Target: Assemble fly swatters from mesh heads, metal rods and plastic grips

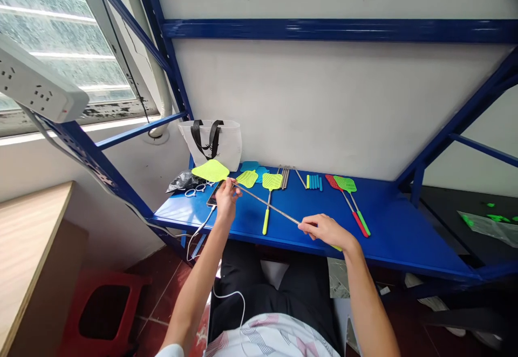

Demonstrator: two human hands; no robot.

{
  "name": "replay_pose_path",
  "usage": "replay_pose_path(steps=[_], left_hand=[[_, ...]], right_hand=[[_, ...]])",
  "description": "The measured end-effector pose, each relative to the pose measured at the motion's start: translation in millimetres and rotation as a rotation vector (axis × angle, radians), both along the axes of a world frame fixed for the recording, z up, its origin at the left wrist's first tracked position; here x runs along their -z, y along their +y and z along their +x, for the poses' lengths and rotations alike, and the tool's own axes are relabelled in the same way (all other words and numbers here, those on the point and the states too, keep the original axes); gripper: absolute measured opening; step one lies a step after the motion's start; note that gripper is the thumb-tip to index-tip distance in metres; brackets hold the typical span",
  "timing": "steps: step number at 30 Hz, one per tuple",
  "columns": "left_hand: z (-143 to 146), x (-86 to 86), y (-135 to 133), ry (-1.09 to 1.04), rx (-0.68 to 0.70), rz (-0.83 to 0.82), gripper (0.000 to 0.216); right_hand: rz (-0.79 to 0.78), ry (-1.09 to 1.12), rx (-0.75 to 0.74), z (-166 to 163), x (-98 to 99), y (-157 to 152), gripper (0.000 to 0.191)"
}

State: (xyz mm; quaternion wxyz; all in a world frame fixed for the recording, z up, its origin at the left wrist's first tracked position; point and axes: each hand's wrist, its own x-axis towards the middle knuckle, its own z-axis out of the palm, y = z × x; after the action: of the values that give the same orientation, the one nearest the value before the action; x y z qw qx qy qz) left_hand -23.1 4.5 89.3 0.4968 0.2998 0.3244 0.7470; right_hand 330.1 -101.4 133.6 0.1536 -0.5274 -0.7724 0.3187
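My left hand (226, 197) pinches the neck of a yellow fly swatter (210, 170), just below its mesh head. Its thin metal rod (269, 206) runs down to the right into my right hand (326, 230), which is closed on the yellow-green handle end. The swatter is held stretched out a little above the blue table (396, 233). On the table behind lie a finished yellow swatter (270, 184), a loose yellow head (247, 178), and red and green swatters (350, 200).
A white tote bag (212, 141) stands against the wall. Scissors (196, 188), a phone with a white cable (212, 200), metal rods (284, 176) and blue-green grips (314, 182) lie on the table. A red stool (105, 314) and a wooden desk (28, 249) stand at left.
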Motion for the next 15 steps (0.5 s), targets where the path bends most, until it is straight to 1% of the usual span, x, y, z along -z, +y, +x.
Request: replay_pose_path(steps=[2, 3, 6, 9, 11, 15], left_hand=[[-12.0, 1.2, 6.4, -0.034, -0.079, -0.028, 0.044], [-17.6, 1.3, 8.5, -0.036, -0.094, -0.039, 0.043], [-24.4, 0.2, 8.5, -0.009, -0.083, -0.021, 0.042], [-14.3, 0.8, 2.5, 0.020, -0.045, 0.027, 0.045], [-2.9, 3.5, -0.9, 0.052, -0.038, 0.010, 0.049], [17.7, 11.3, -3.2, 0.097, -0.114, -0.057, 0.061]], right_hand=[[-0.047, 0.012, 0.003, 12.0, -0.9, 0.1, 0.056], [-0.058, 0.011, 0.006, 17.4, -0.7, 0.7, 0.056], [-0.030, -0.012, 0.043, 27.3, 1.2, 3.9, 0.052], [0.028, -0.014, 0.097, 28.5, 1.8, 6.8, 0.046], [0.059, 0.020, 0.109, 27.1, 1.1, 8.0, 0.046], [0.131, 0.050, 0.116, 23.9, 0.7, 10.3, 0.050]])
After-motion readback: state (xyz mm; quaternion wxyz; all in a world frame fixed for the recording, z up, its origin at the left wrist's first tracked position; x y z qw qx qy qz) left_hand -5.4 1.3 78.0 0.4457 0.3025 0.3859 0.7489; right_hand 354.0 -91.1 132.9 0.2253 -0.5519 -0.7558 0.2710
